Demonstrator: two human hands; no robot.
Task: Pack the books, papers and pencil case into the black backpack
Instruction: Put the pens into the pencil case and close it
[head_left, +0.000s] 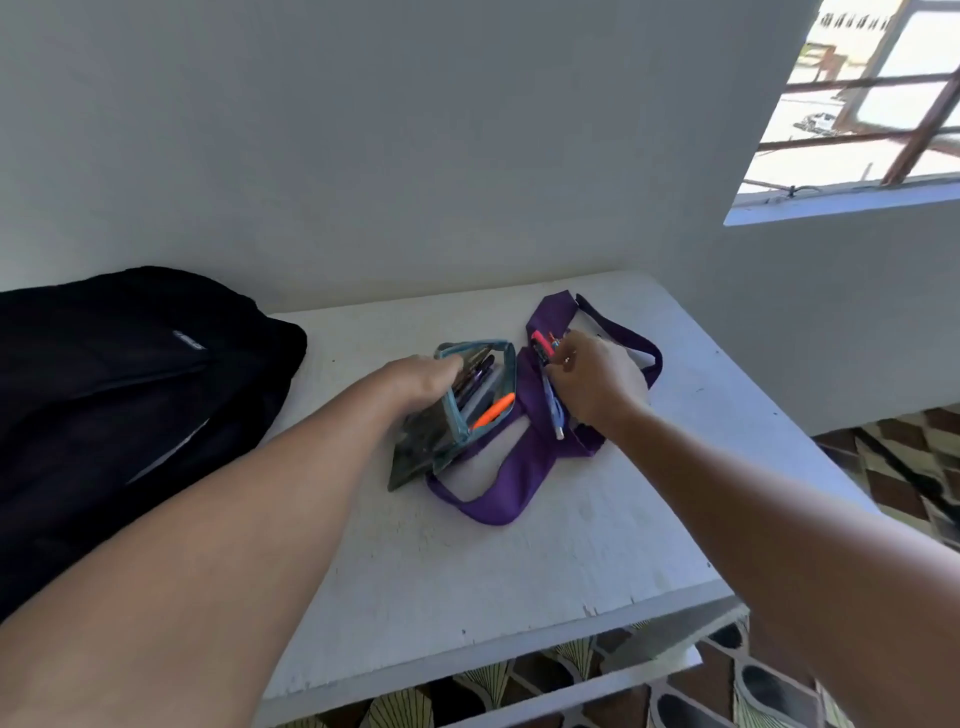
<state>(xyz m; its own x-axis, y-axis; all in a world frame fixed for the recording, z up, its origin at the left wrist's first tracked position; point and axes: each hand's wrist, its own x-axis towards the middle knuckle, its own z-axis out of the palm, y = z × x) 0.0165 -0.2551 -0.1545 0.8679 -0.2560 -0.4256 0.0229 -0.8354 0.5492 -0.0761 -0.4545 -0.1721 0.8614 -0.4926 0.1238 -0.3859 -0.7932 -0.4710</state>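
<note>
Two bare hands work over a white table (519, 561) set against a pale wall. The left hand (423, 382) grips the near left edge of a teal-trimmed pencil case (447, 421), fingers curled over its rim and holding the mouth wide. Inside the case lie dark pens and an orange marker (493, 409) that pokes out toward the right. The right hand (595, 376) is curled over a small bunch of pens (551, 387) that lie on a purple tote bag (524, 452), its fingertips pinching at them; one pale blue pen runs down from under the hand toward the camera, and a pink one shows at the far end of the bunch. The tote bag lies flat and crumpled on the tabletop, its straps looping out toward the near side and the far right, and the pencil case sits partly on its left portion. The black backpack (124, 395) lies at the left end of the table, well apart from the case, with a zip line visible across its front. Right of the table, a barred window (862, 104) lets in bright daylight, and patterned floor tiles (753, 691) show below the table's near edge.
</note>
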